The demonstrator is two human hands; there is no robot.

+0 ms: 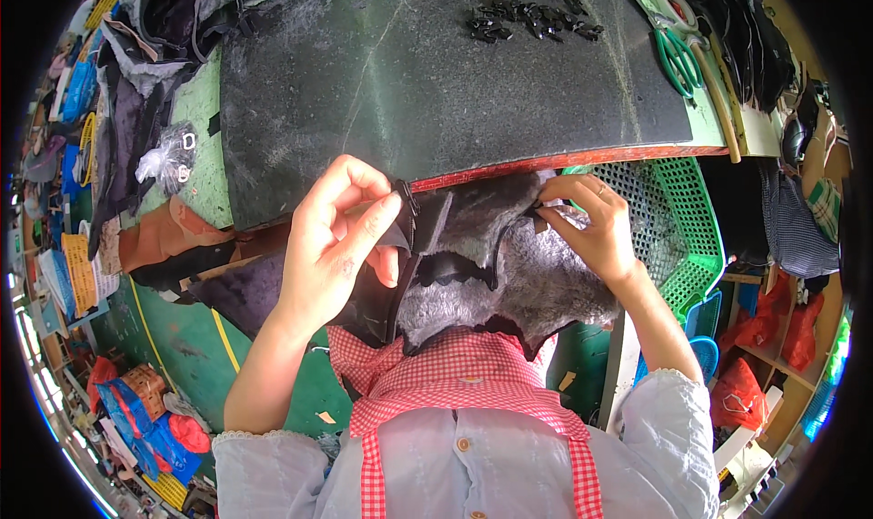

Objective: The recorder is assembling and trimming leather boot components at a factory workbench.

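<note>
The left hand (pixel 338 233) pinches black edging (pixel 406 212); the right hand (pixel 596 217) pinches the grey fleece-lined piece (pixel 541 278), which hangs between and below both. Right of that hand stands a green mesh basket (pixel 698 219), its contents unclear.

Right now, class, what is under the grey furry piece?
A checked apron shows at the near edge of the grey furry piece; whatever else lies beneath it is covered and cannot be seen.

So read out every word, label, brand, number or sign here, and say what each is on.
Clear plastic bag, at left: two white characters, which I won't copy out.
Lowest red bag, at right: any print is too blurred to read.
I make out no other text.
</note>
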